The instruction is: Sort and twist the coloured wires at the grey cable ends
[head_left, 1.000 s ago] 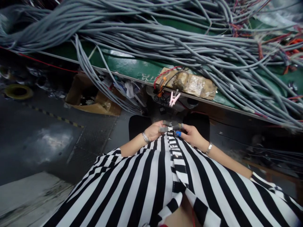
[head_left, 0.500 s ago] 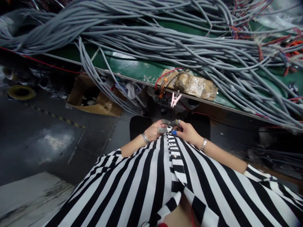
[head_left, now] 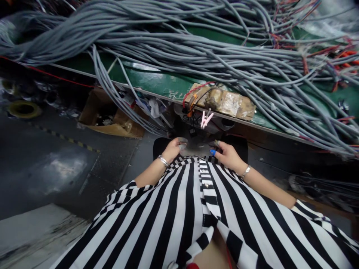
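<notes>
A striped shirt [head_left: 168, 209], its placket [head_left: 206, 191] seemingly fastened high up but unclear low down, lies at five o'clock from the left hand [head_left: 171, 150], grip indiscernible, and seven from the right hand [head_left: 228, 155], fingers [head_left: 212, 152] narrowly parted. At twelve o'clock, grey cables [head_left: 179, 52] cross a worktop [head_left: 148, 77].

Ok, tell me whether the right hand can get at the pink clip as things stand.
Probably yes: the right hand appears empty, the pink clip looks close by, and nothing visible seems to block the way.
</notes>
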The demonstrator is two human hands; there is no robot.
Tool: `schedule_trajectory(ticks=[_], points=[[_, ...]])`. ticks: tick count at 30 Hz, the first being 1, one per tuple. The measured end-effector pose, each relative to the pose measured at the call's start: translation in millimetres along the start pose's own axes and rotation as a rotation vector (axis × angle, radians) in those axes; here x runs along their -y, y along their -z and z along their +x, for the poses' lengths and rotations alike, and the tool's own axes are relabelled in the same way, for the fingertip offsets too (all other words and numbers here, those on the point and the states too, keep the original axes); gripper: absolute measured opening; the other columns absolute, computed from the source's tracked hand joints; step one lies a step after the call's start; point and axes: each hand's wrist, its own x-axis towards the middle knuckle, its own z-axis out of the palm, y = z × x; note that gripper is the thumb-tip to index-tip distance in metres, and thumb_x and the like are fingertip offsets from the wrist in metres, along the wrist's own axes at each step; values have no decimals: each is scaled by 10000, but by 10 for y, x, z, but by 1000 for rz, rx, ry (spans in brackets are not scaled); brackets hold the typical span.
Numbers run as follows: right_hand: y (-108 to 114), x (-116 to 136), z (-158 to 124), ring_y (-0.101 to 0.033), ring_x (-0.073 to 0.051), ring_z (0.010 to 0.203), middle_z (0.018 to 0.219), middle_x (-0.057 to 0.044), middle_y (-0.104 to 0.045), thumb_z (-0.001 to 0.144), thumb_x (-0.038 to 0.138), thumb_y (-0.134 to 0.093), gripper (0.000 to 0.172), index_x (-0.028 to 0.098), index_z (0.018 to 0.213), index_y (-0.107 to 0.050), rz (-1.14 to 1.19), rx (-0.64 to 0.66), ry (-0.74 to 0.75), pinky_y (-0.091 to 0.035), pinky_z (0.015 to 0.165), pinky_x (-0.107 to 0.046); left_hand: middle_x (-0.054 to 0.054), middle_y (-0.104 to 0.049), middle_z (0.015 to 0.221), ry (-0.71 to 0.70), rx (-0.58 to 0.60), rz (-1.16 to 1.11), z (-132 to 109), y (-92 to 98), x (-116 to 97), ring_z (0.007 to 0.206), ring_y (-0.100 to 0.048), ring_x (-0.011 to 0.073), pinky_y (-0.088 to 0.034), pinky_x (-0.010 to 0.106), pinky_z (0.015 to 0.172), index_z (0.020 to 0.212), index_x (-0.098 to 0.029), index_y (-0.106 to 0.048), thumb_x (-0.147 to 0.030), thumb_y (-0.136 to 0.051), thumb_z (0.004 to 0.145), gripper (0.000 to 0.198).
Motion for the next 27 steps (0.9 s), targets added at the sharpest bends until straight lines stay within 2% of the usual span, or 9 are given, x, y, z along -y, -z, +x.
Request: schedule_trajectory(ticks=[3, 6, 9, 11, 15, 18, 22, 25, 27], points=[[126, -85, -25, -608, -185, 680, 807, -50, -683, 825, 342, -550, 215, 177, 908, -659, -24, -35, 1, -481, 656, -310, 13, -647, 781, -34, -108, 70, -101, 261, -28, 613, -558, 90, -397, 198, 544, 929, -153, -644, -182, -657, 688, 243], [216, -78, -33, -637, -201, 750, 823, -51, -691, 845, 341, -543, 220, 181, 930, -668, -28, -54, 68, -499, 707, -319, 14, -649, 769, -34, -154, 95, -242, 426, -7, 611, -562, 95, -397, 205, 544, 918, -153, -647, -223, -660, 692, 237], [289, 103, -27, -643, -200, 751, 825, -55, -694, 857, 307, -540, 212, 180, 958, -675, -98, -61, 180, -506, 711, -320, 22, -661, 790, -19, -167, 91, -337, 467, -43, 593, -559, 92, -388, 207, 531, 914, -151, -650, -246, -670, 686, 248], [349, 304, -28, -639, -196, 733, 816, -59, -695, 862, 282, -535, 199, 181, 951, -682, -182, -89, 263, -506, 697, -317, 27, -667, 801, -37, -157, 67, -361, 462, -162, 584, -559, 88, -386, 205, 526, 906, -148, -649, -266, -693, 676, 262], [540, 672, -5, -642, -193, 724, 823, -65, -701, 876, 272, -524, 224, 195, 1008, -688, -268, -264, 419, -508, 682, -304, 35, -665, 827, -195, -5, -75, -384, 453, -639, 614, -591, 93, -412, 200, 541, 928, -144, -645, -357, -745, 673, 347], [747, 739, 133, -635, -206, 693, 795, -74, -704, 870, 313, -536, 251, 196, 1020, -699, -303, -462, 433, -502, 664, -321, 34, -662, 807, -387, 85, -82, -350, 435, -1056, 642, -615, 108, -431, 206, 565, 960, -143, -647, -396, -756, 693, 384], [1032, 575, 470, -654, -222, 737, 845, -78, -727, 853, 339, -541, 297, 192, 1056, -699, -214, -570, 353, -509, 701, -345, 27, -667, 775, -587, 3, 42, -150, 353, -1487, 649, -602, 117, -448, 228, 606, 939, -144, -647, -346, -751, 704, 326], [1177, 433, 667, -653, -230, 762, 826, -76, -726, 812, 358, -569, 294, 171, 994, -705, -127, -582, 278, -509, 723, -363, 57, -689, 899, -787, -39, 229, 56, 249, -1748, 811, -619, 163, -488, 294, 788, 937, -157, -662, -263, -692, 747, 219], [1225, 369, 723, -648, -220, 740, 790, -65, -717, 801, 384, -572, 311, 162, 981, -694, 20, -561, 238, -514, 709, -358, 73, -687, 984, -917, -68, 441, 191, 145, -1916, 950, -603, 208, -458, 342, 916, 947, -180, -678, -195, -667, 744, 204]])
